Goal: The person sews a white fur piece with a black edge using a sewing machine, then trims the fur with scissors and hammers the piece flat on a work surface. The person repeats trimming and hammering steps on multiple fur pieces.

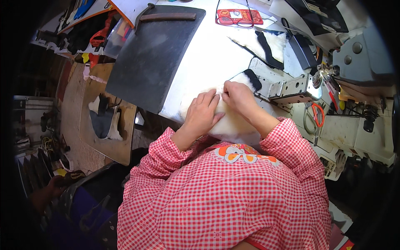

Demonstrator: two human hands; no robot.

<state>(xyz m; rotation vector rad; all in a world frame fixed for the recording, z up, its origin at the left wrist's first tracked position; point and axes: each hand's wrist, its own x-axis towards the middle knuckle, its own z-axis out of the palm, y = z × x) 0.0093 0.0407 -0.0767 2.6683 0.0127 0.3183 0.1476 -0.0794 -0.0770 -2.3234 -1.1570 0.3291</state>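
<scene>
Pinching white fleece piece (pixel 233 121): right hand (pixel 237 96); left hand (pixel 203 113) pressed flat, apparently.

A white worktable (pixel 200 54) stands brightly lit, with a wooden bench (pixel 121 146) beside it.

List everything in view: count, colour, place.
fleece piece: 1, white, under both hands
dark slab: 1, grey, table left of hands
table: 1, white, centre
glasses: 1, red frame, top of table
black-trimmed fleece: 1, white and black, upper right
sewing machine: 1, grey, right
scissors: 1, orange handle, right of hands
board: 1, brown, lower left
left hand: flat on fleece piece
right hand: fingers pinching fleece piece edge
</scene>
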